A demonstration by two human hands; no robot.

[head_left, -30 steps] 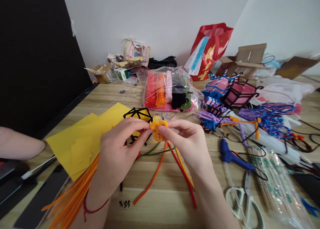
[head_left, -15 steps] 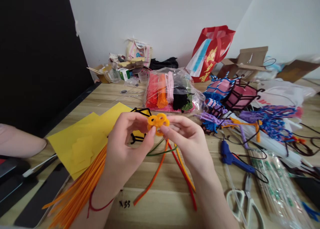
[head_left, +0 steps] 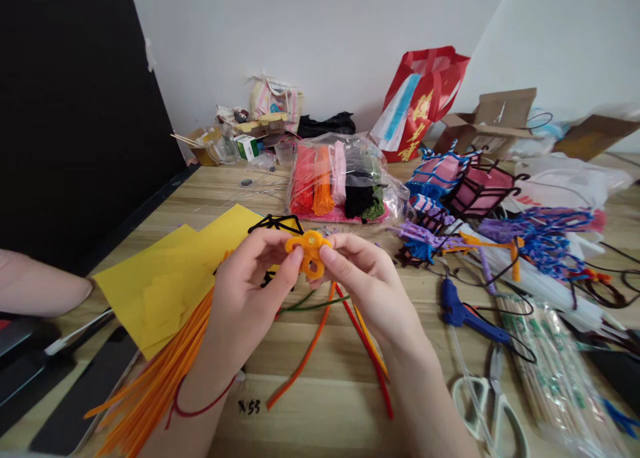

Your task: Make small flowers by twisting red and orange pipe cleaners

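Note:
Both hands hold a small orange pipe-cleaner flower (head_left: 309, 251) of looped petals above the wooden table (head_left: 320, 385). My left hand (head_left: 250, 298) pinches its left side between thumb and forefinger. My right hand (head_left: 367, 285) pinches its right side. Under the hands lie loose orange, red and green pipe cleaners (head_left: 320, 341). A black wire frame (head_left: 275, 226) rests on yellow paper sheets (head_left: 165, 278) just behind the flower.
A bundle of orange pipe cleaners (head_left: 150, 385) lies front left. A plastic bag of coloured pipe cleaners (head_left: 340, 181) sits behind. A blue glue gun (head_left: 463, 311), scissors (head_left: 487, 395), bagged sticks (head_left: 545, 365) and pipe-cleaner lanterns (head_left: 465, 185) crowd the right. Another person's arm (head_left: 40, 285) rests far left.
The flower has dropped slightly and shifted left between my fingers, which have re-gripped and turned it. Nothing else on the table moved.

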